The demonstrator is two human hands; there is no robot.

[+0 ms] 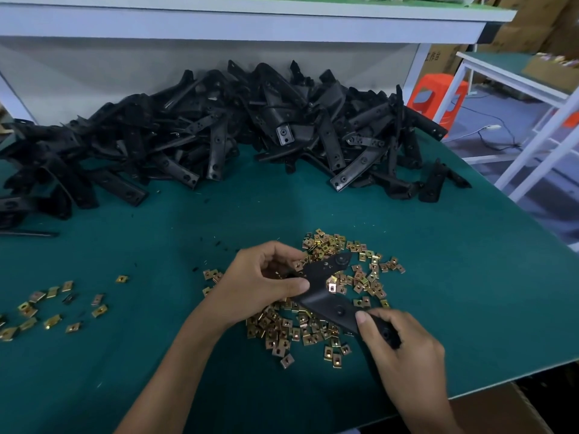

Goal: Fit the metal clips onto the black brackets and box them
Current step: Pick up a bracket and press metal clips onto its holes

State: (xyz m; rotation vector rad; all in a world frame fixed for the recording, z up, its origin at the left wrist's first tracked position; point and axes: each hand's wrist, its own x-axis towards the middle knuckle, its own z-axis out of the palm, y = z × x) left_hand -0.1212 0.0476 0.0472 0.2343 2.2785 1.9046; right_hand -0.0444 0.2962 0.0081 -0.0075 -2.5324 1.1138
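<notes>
Over scattered metal clips [282,333], the left grip [266,277] pinches a black bracket [319,300]; the right grip [404,343] clamps its lower end.

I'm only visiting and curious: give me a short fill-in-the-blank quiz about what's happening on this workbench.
The bracket being worked on is ____ in colour.
The hands gripping it, the left hand and the right hand, number ____.
The smaller scatter of clips lies on the person's ____ side, apart from the main clip pile.
Missing words: black; two; left.
</notes>
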